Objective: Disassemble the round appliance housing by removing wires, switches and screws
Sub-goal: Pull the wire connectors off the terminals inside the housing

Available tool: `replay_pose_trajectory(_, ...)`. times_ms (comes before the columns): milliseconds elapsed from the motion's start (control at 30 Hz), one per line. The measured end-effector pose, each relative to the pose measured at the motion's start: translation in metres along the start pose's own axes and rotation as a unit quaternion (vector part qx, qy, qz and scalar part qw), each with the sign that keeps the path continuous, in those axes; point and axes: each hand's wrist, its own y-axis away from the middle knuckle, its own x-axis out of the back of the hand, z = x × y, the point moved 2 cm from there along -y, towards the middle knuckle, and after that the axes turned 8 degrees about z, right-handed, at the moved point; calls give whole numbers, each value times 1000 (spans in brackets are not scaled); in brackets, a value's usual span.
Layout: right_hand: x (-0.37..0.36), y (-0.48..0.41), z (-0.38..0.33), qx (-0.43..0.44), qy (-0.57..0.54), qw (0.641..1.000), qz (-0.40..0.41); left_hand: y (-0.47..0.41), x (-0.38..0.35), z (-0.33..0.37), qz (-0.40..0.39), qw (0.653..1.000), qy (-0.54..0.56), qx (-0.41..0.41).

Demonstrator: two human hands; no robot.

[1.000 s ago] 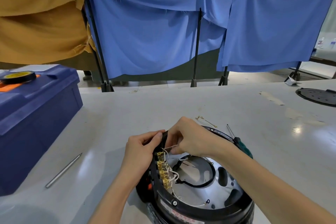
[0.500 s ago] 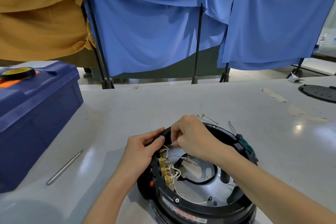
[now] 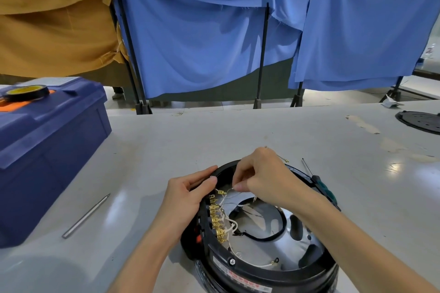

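Observation:
A round black appliance housing [image 3: 281,276] lies open side up at the table's near edge, with a shiny metal plate inside. A row of brass terminals [image 3: 215,219] with white wires [image 3: 229,226] runs along its inner left wall. My left hand [image 3: 188,195] grips the housing's left rim, thumb on top. My right hand [image 3: 264,176] pinches a thin white wire with a brass connector [image 3: 222,192] at its end, just off the top of the terminal row. A loose ring-terminal wire [image 3: 271,262] lies on the plate.
A green-handled screwdriver [image 3: 320,184] lies against the housing's right side. A metal rod [image 3: 87,215] lies on the table to the left, near a blue toolbox [image 3: 47,150] with a tape roll [image 3: 26,91] on top. A black perforated disc [image 3: 421,121] sits far right.
My right hand has drawn the white wire up and away, so its brass connector now hangs free of the terminal row. My left hand has kept its hold on the rim.

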Motion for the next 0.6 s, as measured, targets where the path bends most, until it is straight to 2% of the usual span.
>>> replay_pose_trajectory(167,-3,13,-12,86,1,996,-20,5,1,4,-18,1000,-9,-19)
replay_pose_trajectory(300,-14,19,-24,103,44,992,-53,11,3,3,-45,997,-45,-45)
replay_pose_trajectory(400,-16,17,-28,85,58,992,-70,14,3,1,-29,996,-59,-59)
replay_pose_trajectory(600,-16,7,-34,-18,-12,991,-133,17,1,0,-28,998,-33,-47)
